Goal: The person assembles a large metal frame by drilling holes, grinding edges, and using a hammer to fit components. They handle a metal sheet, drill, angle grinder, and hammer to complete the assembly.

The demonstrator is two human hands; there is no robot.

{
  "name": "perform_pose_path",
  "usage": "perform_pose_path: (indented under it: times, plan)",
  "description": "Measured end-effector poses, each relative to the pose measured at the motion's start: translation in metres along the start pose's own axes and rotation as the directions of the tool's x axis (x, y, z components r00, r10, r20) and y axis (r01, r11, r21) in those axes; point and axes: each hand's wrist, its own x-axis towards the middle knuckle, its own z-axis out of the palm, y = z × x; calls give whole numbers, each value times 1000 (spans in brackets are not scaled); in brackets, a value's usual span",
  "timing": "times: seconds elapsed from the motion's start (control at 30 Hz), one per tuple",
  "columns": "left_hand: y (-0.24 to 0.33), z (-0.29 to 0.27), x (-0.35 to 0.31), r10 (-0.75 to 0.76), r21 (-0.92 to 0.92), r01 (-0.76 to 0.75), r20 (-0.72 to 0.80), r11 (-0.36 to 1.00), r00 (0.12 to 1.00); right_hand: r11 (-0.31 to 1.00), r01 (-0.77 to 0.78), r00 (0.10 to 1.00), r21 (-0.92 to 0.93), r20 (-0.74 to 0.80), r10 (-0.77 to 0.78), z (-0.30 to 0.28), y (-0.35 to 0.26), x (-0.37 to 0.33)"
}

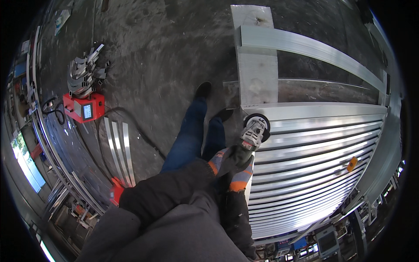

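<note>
Both gloved hands, left hand (219,160) and right hand (241,174), gripped a grey angle grinder (251,135), its disc at the slatted aluminium gate (314,166); a red box-shaped machine (84,107) sat on the floor.

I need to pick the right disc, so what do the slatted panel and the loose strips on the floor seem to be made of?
The slatted panel looks like bare, brushed light metal, possibly aluminium: silver-grey slats with bright glare bands. The loose strips on the concrete floor share that pale sheen, so likely the same stock. The angle grinder, held by both gloved hands, left hand and right hand, sits at the panel's corner.

Red machine (84,107), loose metal strips (118,150)
</note>
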Motion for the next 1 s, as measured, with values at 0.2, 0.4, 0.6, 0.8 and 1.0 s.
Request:
perform_pose_path:
  times: [0.2,0.4,0.6,0.8,1.0]
  plan:
    - [3,9,-6,-26,225,11,63,974,998,994,12,1000,-108,-25,-14,0,-2,0]
    - [2,17,-4,-7,-6,7,24,1000,1000,985,148,974,-91,-162,-161,2,6,-1]
    - [1,5,-6,14,363,-57,119,930,993,966,12,999,258,-51,2,6,30,0]
    - [-9,-8,6,2,-64,14,254,998,967,967,62,998,248,-41,-54,7,37,2]
    - [-9,-11,-3,110,518,-183,169,835,979,971,52,999,232,-15,-50,3,30,2]
